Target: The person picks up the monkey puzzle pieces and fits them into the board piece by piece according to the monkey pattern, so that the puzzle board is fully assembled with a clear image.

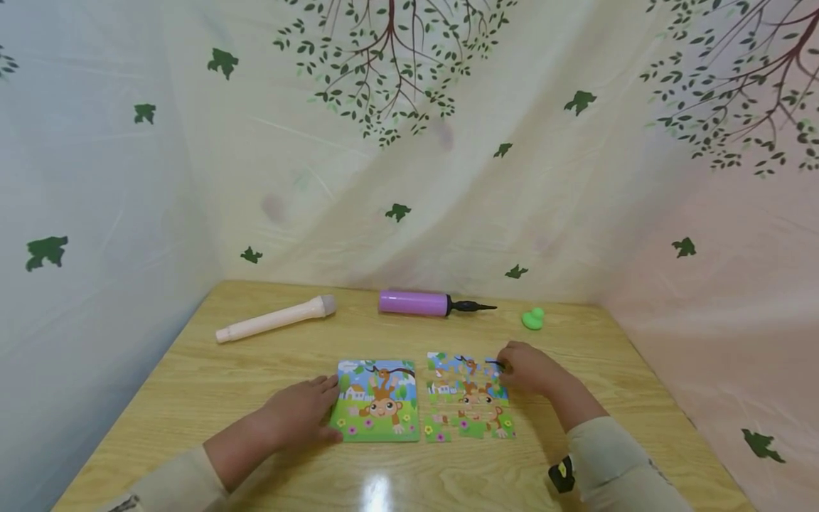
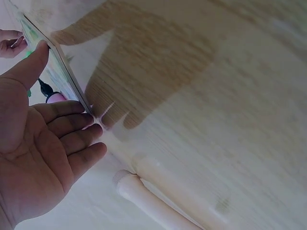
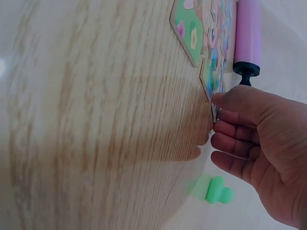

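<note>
A square picture board (image 1: 377,435) with a monkey on it lies at the middle of the table. My left hand (image 1: 297,414) rests at its left side, thumb and fingertips touching the edge; the left wrist view shows the fingers extended, palm in sight. To the board's right are loose jigsaw pieces (image 1: 472,429), laid out in a similar monkey picture with gaps between several of them. At their top right corner, my right hand (image 1: 534,371) pinches a puzzle piece (image 3: 215,113) between thumb and index finger. The fingers hide much of that piece.
Behind the puzzles lies a purple hand pump (image 1: 414,303) with a black handle. A pale microphone-shaped stick (image 1: 275,319) is at the back left, and a green toy duck (image 1: 533,319) at the back right. Printed fabric (image 1: 397,249) encloses the wooden table (image 1: 211,398).
</note>
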`<state>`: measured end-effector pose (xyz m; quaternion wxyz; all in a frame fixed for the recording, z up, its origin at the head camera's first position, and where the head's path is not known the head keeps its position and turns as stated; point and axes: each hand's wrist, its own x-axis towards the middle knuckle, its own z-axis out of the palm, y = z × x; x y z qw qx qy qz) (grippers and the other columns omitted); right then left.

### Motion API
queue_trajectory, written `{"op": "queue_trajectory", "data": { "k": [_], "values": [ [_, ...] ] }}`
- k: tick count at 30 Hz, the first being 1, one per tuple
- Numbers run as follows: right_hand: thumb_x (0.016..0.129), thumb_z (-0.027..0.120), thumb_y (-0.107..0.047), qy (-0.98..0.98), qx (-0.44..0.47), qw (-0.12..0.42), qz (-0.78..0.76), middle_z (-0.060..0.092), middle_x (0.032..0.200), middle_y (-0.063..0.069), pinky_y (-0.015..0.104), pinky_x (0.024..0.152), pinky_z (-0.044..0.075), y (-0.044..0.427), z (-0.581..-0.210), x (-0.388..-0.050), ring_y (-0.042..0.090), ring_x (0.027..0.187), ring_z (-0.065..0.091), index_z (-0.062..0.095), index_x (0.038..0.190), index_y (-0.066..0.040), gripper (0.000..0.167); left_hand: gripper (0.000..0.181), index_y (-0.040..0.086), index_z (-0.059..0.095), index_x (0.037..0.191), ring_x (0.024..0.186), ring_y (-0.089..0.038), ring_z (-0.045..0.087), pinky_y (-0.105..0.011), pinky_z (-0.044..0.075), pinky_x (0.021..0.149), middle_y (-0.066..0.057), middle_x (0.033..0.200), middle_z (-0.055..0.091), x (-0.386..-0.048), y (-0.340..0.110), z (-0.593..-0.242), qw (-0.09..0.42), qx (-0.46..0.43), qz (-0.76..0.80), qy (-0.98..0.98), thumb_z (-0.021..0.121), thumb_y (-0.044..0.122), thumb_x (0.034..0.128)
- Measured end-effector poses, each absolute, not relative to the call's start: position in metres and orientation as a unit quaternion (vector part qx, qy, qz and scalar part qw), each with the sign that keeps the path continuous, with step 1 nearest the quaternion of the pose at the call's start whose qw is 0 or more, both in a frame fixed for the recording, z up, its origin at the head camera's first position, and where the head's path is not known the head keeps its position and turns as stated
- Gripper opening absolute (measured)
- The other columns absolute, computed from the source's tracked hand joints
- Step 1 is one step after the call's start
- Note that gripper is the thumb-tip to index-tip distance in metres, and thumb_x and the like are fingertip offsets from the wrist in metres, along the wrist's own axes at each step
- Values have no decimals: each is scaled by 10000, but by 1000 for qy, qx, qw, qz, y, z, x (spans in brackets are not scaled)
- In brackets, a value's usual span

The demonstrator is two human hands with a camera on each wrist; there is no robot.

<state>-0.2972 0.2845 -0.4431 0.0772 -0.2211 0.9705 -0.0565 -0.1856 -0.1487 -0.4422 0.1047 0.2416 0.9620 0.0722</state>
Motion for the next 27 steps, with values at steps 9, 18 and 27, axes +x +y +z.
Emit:
{"op": "queue_trajectory", "data": {
  "k": [9,18,27],
  "values": [
    [888,686,-246,967,-247,36,-52,613,968,45,404,789,546,280,-434,-297,186,862,575,671,1045,-29,269,847,0,453,1439,1423,-341,377,-486,321,1183,-164,1534,402,-186,-146,-444,100,243,67,962,687,558,846],
    [912,691,-304,950,-305,13,-71,632,1051,49,384,791,537,238,-418,-293,169,916,584,675,1111,-73,306,846,-4,456,1435,1416,-340,387,-479,329,1179,-168,1528,410,-186,-146,-443,97,245,61,963,694,551,842],
    [935,668,-290,939,-339,24,-60,618,1084,46,380,827,537,196,-417,-290,182,969,584,662,1162,-71,315,855,-5,449,1438,1422,-345,376,-488,324,1180,-177,1532,398,-185,-145,-441,103,241,60,963,693,555,840]
  ]
}}
